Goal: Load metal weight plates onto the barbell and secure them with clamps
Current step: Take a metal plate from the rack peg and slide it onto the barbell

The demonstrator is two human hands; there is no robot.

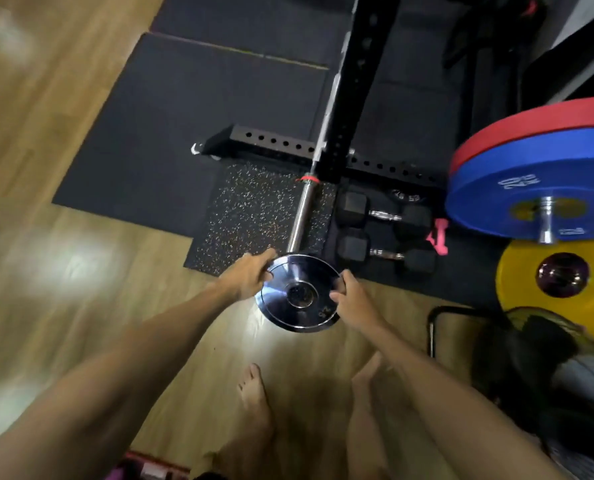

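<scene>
A small chrome weight plate (297, 313) is held flat-faced toward me just in front of the bare end of the barbell sleeve (300, 216). My left hand (250, 277) grips its left rim. My right hand (352, 294) grips its right rim. The sleeve's tip is hidden behind the plate's upper edge, so I cannot tell whether the hole is on the bar. A red ring (307, 177) marks the sleeve's inner collar, where the bar rests on the black rack (352, 109). No clamp is in view.
Two black hex dumbbells (384, 233) and a pink dumbbell (437, 239) lie right of the sleeve. Blue and red bumper plates (531, 168) hang on a peg at right, above a yellow plate (524, 292). Black mats (191, 109) cover the floor ahead, and my bare feet stand on wood flooring (63, 265).
</scene>
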